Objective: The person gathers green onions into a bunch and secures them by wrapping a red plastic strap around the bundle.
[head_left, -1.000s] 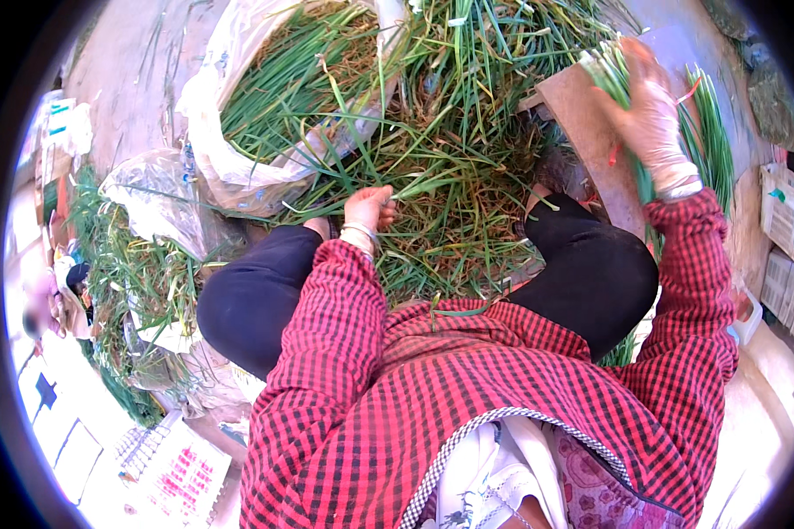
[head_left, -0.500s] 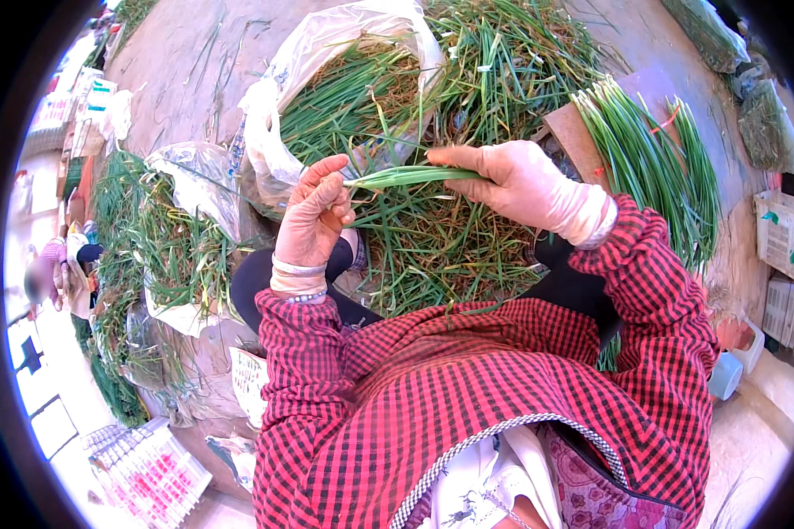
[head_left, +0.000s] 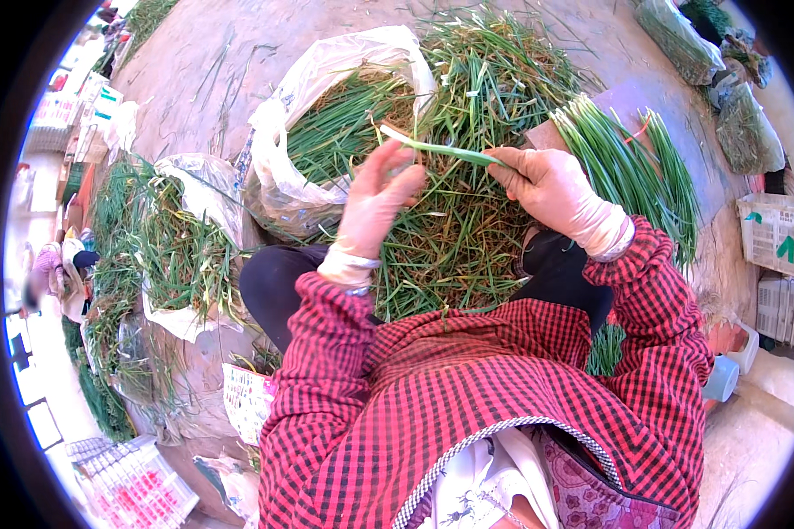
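My right hand (head_left: pixel 551 187), in a thin pale glove, pinches the green leaf end of a chive stalk (head_left: pixel 450 151). The stalk points left, and its white root end lies just above my left hand (head_left: pixel 381 198). That hand is raised with bent fingers close to the stalk's pale part. Motion smears those fingers, so whether they grip it is unclear. Below both hands, a heap of loose chives and brown trimmings (head_left: pixel 454 256) lies between my knees. Right of my right hand, neat chive bundles (head_left: pixel 613 172) with red ties rest on a board (head_left: pixel 547 135).
A clear plastic bag (head_left: pixel 269 145) of chives stands open ahead on the left. A bigger loose pile (head_left: pixel 503 75) lies beyond the hands. More bagged greens (head_left: pixel 185 242) sit at left. White crates (head_left: pixel 776 234) and a blue cup (head_left: pixel 722 379) are at right.
The several green leaves between the hands now show as one stalk with a bare white end. My left hand has moved right, and my right hand slightly right.
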Motion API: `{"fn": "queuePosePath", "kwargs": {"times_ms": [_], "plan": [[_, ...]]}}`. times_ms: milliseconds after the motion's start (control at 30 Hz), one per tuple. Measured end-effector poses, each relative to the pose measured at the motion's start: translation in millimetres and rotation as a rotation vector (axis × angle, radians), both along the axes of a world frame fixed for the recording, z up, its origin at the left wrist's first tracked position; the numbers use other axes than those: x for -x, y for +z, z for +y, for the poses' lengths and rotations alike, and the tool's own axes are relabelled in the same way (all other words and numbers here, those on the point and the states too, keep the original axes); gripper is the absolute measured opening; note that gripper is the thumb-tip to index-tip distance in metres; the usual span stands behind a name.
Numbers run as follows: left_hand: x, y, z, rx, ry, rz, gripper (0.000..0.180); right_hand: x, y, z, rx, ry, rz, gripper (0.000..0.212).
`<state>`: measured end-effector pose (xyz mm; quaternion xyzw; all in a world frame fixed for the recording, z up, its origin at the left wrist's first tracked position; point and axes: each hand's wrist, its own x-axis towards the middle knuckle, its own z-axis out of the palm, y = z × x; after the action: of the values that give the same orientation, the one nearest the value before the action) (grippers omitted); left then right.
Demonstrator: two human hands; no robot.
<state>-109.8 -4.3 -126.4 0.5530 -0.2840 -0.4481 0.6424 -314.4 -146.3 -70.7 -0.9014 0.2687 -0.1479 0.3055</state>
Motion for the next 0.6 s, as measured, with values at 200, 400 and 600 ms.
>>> {"fn": "queuePosePath", "kwargs": {"times_ms": [200, 400, 600], "plan": [[51.6, 14.5, -28.0, -0.036, -0.410, -0.288, 0.025, 13.1, 17.3, -2.5, 0.299, -0.009, 0.039, 0.024], [55.7, 2.2, 5.1, -0.294, -1.389, -0.955, 0.033, 74.9, 20.3, -77.3, 0.500, -0.327, 0.366, 0.027], [-157.1, -43.6, 48.8, -0.438, -0.083, -0.580, 0.027, 134.7, -16.8, -142.8, 0.497, -0.515, 0.668, 0.036]]}}
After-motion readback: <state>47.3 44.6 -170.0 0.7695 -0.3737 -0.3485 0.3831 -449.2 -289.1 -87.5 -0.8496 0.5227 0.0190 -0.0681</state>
